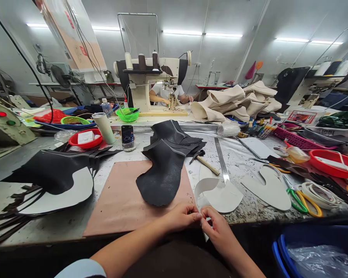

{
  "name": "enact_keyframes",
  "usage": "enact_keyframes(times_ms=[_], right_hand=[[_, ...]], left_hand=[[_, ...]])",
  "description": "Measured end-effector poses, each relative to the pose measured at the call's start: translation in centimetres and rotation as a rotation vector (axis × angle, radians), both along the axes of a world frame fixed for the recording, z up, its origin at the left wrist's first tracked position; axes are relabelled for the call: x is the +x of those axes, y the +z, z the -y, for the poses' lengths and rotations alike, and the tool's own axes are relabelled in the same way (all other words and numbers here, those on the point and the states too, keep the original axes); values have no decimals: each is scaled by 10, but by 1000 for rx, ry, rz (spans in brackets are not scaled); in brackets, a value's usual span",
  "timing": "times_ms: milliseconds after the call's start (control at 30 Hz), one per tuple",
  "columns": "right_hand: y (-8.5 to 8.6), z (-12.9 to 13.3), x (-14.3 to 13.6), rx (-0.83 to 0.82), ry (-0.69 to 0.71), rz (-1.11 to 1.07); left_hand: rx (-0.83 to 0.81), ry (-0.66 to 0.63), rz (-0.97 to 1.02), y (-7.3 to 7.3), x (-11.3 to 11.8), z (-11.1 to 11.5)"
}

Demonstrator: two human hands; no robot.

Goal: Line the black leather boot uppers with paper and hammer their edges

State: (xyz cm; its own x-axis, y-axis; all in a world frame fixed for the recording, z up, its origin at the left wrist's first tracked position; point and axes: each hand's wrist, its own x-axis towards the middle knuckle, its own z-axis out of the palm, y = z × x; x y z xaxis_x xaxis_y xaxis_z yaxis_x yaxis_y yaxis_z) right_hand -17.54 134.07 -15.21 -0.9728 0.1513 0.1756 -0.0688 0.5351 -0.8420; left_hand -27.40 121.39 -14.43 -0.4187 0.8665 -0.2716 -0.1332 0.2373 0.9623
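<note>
My left hand (185, 216) and my right hand (217, 228) meet at the table's front edge, fingertips pinched together on a thin white curved piece (205, 186). It curls upward beyond the fingers, and a narrow end hangs below them. Whether it is paper or lining material I cannot tell. Just behind lies a flat white cut piece (224, 196). Left of my hands, a black boot-shaped leather piece (165, 170) rests on a pinkish-brown mat (113, 204), with more black pieces stacked behind. A hammer (208, 165) and a steel ruler (221, 156) lie beyond the white pieces.
More black leather (52, 166) lies at left over a white piece. Green and yellow-orange scissors (303, 200) and white tape coils (320, 195) sit at right. A phone (127, 136) leans on a glass. A sewing machine (142, 88) stands behind; blue bins (284, 247) are lower right.
</note>
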Motion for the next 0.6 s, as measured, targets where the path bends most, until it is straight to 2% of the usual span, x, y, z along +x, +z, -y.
enact_keyframes(times_ms=[267, 433, 600], right_hand=[[6, 1, -1, -164, 53, -31], [9, 0, -1, -357, 107, 74], [7, 0, -1, -491, 56, 141]], left_hand=[[34, -23, -13, 3, 0, 0], [102, -41, 45, 3, -2, 2], [85, -38, 91, 3, -5, 4]])
